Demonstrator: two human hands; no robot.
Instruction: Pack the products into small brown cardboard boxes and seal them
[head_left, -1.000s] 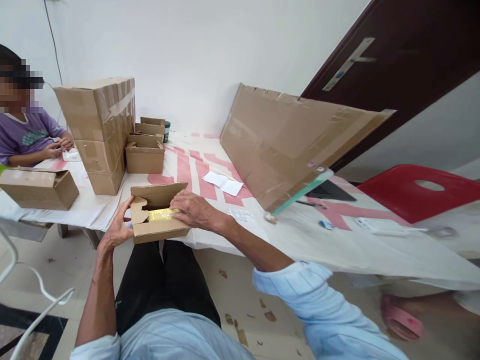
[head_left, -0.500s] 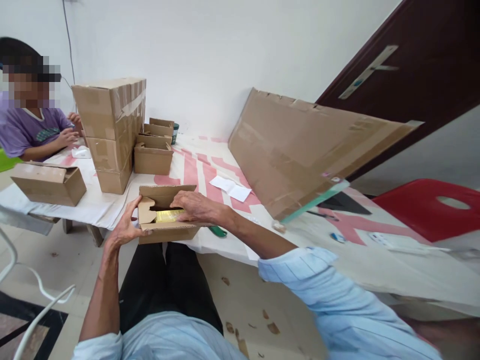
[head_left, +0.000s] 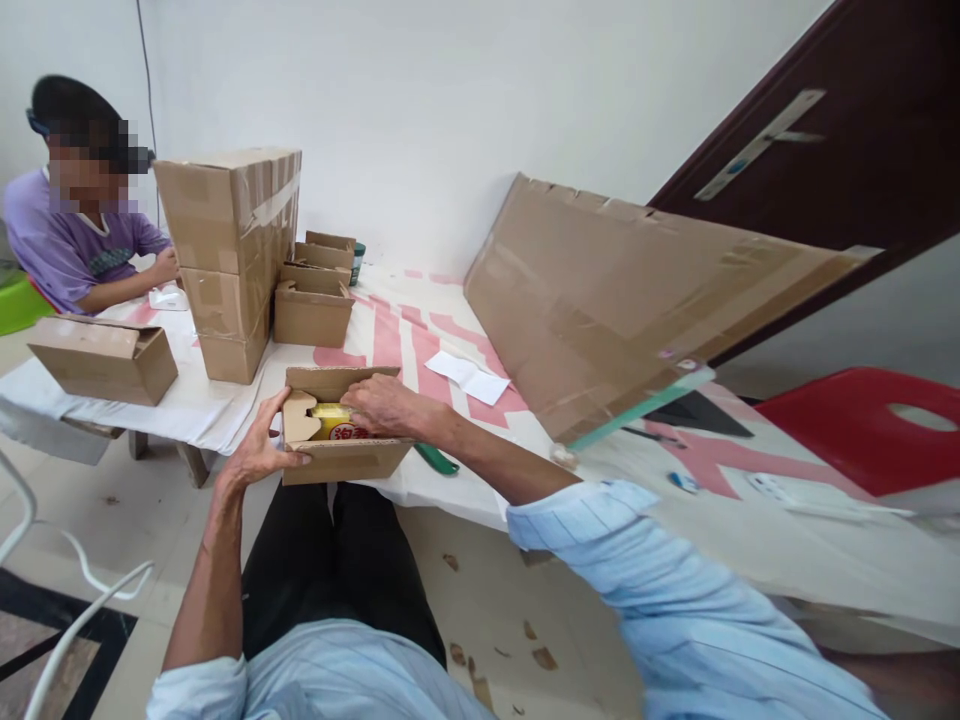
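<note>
An open cardboard box (head_left: 352, 464) sits at the table's front edge, above my lap. My left hand (head_left: 261, 445) grips its left end, thumb and fingers on opposite sides. Inside the box lies a yellow package (head_left: 328, 420) with red markings, partly covered by the box's end flap. My right hand (head_left: 386, 405) reaches over the right part of the box, fingers bent down into it; their tips are hidden, so what they hold, if anything, cannot be made out.
Taped boxes (head_left: 217, 220) stand stacked at the left, with open boxes (head_left: 312, 315) beside them. A large cardboard sheet (head_left: 615, 290) leans at the right. A green object (head_left: 436, 460) and white paper (head_left: 467, 377) lie near my right hand. A person (head_left: 90, 230) sits far left.
My right hand has shifted slightly within the box, and more of the yellow package with its red markings shows. The person at the left has lowered their hands behind the stack. The view has shifted slightly.
</note>
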